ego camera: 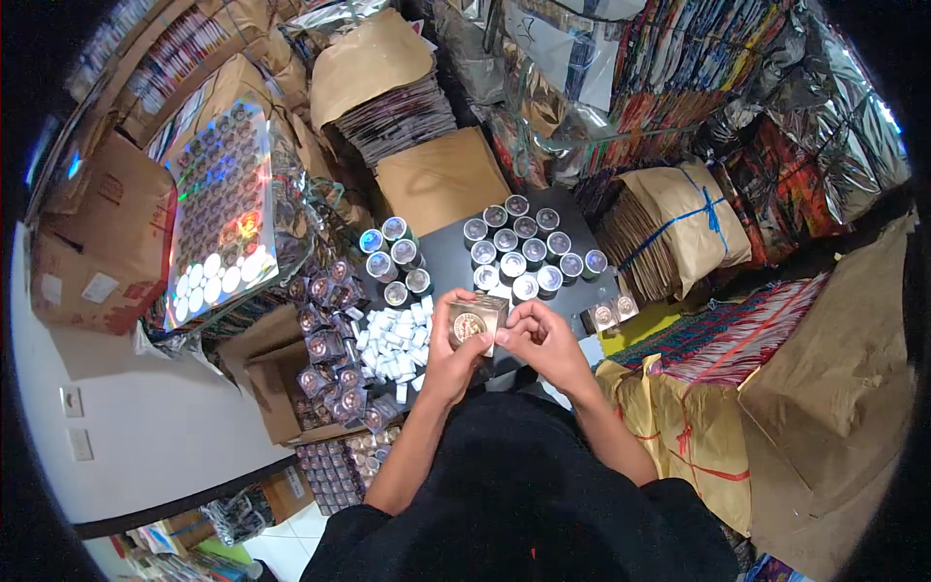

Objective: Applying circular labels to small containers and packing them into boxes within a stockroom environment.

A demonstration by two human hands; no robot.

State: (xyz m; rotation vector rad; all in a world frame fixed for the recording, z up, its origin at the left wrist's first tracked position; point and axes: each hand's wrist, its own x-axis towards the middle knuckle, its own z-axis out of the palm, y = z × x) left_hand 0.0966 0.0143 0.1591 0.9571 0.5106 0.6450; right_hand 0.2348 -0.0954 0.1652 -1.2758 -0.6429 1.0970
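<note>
My left hand (pixel 452 356) holds a small square box (pixel 473 320) with a round gold emblem, its thumb on the front face. The fingertips of my right hand (pixel 542 342) pinch or touch the box's right edge; which of the two is hard to tell. Beyond the box, several round silver-topped containers (pixel 525 256) stand grouped on a dark table (pixel 445 254). To the left lies a heap of small white pieces (pixel 396 340). Two similar small boxes (pixel 613 311) sit at the table's right edge.
Clear-wrapped packs with round emblems (pixel 342 349) pile up at the left, above an open cardboard box (pixel 273 407). A stack under brown paper (pixel 436 174) stands behind the table. Tied paper bundles (pixel 680 225) crowd the right side. A shiny sticker sheet (pixel 222 211) leans at the left.
</note>
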